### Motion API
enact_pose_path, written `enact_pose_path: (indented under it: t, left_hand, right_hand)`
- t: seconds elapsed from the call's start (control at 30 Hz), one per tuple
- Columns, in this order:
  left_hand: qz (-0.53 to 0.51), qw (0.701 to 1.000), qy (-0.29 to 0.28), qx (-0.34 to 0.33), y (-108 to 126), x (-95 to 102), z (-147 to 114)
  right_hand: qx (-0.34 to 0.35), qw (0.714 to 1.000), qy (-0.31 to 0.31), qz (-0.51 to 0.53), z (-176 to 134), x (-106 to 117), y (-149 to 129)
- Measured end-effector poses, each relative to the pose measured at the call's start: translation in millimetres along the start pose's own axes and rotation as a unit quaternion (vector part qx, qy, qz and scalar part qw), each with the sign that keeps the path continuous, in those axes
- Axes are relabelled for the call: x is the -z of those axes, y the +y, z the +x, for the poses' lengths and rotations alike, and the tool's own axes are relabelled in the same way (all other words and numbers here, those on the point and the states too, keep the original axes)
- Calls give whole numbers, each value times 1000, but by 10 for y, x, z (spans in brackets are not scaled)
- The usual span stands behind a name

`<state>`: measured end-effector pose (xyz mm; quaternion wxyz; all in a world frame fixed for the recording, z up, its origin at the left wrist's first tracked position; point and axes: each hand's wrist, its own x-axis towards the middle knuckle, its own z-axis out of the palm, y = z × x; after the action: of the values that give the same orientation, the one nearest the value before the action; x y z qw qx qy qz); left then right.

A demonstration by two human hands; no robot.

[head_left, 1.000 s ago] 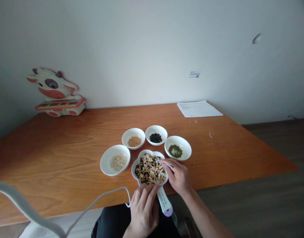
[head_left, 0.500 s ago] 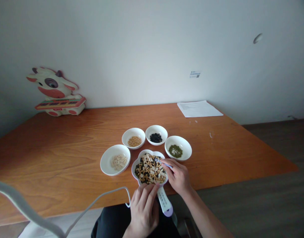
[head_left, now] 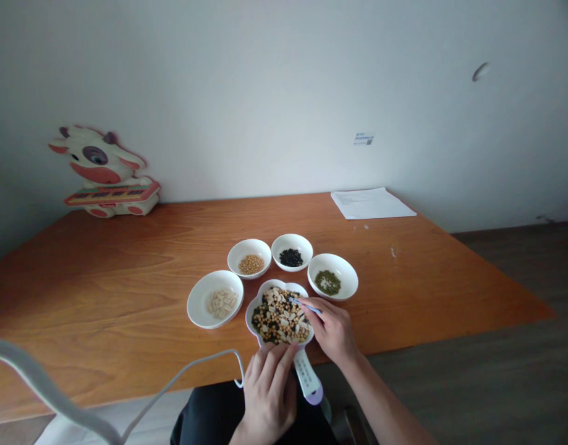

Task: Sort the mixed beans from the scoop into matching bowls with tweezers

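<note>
A flower-shaped white bowl with a handle (head_left: 306, 378) stands at the table's front edge, filled with mixed beans and pale seeds (head_left: 280, 316). My left hand (head_left: 271, 386) is closed at its near rim, fingertips on the edge beside the handle. Pinched in my right hand (head_left: 332, 327) are slim bluish tweezers (head_left: 312, 308), their tips down among the beans at the upper right of the bowl. Whether the tips grip a bean is too small to tell. Around the bowl stand white bowls of pale seeds (head_left: 222, 303), yellow soybeans (head_left: 251, 264), black beans (head_left: 291, 258) and green mung beans (head_left: 328, 282).
A cow-shaped toy keyboard (head_left: 108, 179) stands at the back left of the wooden table (head_left: 126, 278). Papers (head_left: 374, 204) lie at the back right against the wall. A white cable (head_left: 186, 366) loops in from the lower left, close to my left hand.
Hardly anything differs. The tweezers in my right hand have shifted very slightly over the beans; my left hand and the bowls keep their places.
</note>
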<state>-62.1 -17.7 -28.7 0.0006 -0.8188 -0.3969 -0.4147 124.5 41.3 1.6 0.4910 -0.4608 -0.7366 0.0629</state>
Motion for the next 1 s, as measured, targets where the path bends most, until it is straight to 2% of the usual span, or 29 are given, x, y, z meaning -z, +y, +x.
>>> enact_pose_path:
  t: [0.33, 1.0]
  left_hand:
    - [-5, 1000, -2, 2, -1, -2, -12]
    - [-20, 1000, -11, 9, 8, 6, -17]
  right_hand:
    - [17, 1000, 12, 2, 18, 19, -30]
    - [-7, 1000, -1, 8, 13, 10, -15]
